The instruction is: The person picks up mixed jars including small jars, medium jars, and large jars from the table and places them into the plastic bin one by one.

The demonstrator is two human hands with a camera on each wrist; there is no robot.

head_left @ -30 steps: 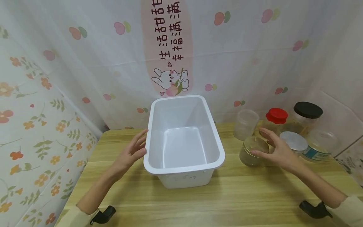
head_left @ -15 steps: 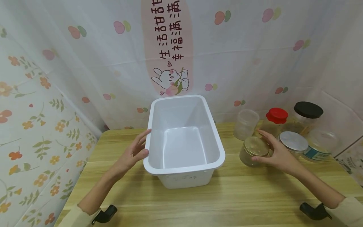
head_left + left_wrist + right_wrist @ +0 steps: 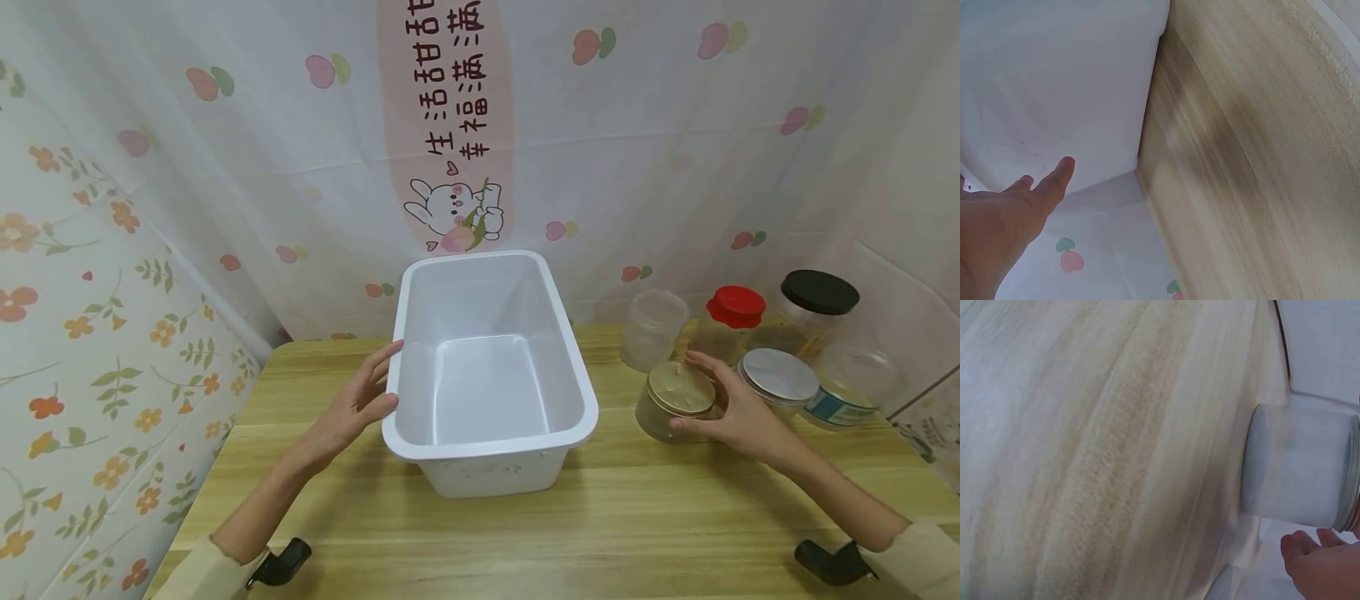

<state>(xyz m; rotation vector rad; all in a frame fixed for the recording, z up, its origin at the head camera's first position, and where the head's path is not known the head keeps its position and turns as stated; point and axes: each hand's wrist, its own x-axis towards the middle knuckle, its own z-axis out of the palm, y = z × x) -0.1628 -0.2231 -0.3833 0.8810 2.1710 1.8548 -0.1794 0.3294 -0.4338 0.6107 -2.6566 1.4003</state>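
A white plastic tub [image 3: 491,448] stands in the middle of the wooden table. At its left rim is my left hand [image 3: 351,414], fingers spread and extended; the left wrist view shows them alongside the tub's outer wall, and I cannot tell whether they touch it. On the right, a clear jar [image 3: 1297,465] with a gold lid [image 3: 681,387] stands upright. My right hand [image 3: 738,412] holds it near the lid, with the thumb on the near side and a finger on the far side. The other fingers are partly hidden in the head view.
Close behind the right hand stand a lidless clear jar [image 3: 654,329], a red-lidded jar [image 3: 737,307], a black-lidded jar [image 3: 820,292], a silver-lidded jar [image 3: 780,375] and a blue-labelled clear container [image 3: 840,408]. A printed curtain [image 3: 300,167] hangs along the table's back edge.
The right hand's thumb and finger have closed in around the gold-lidded jar, which now tilts no differently. The left hand has shifted slightly toward the tub's rim.
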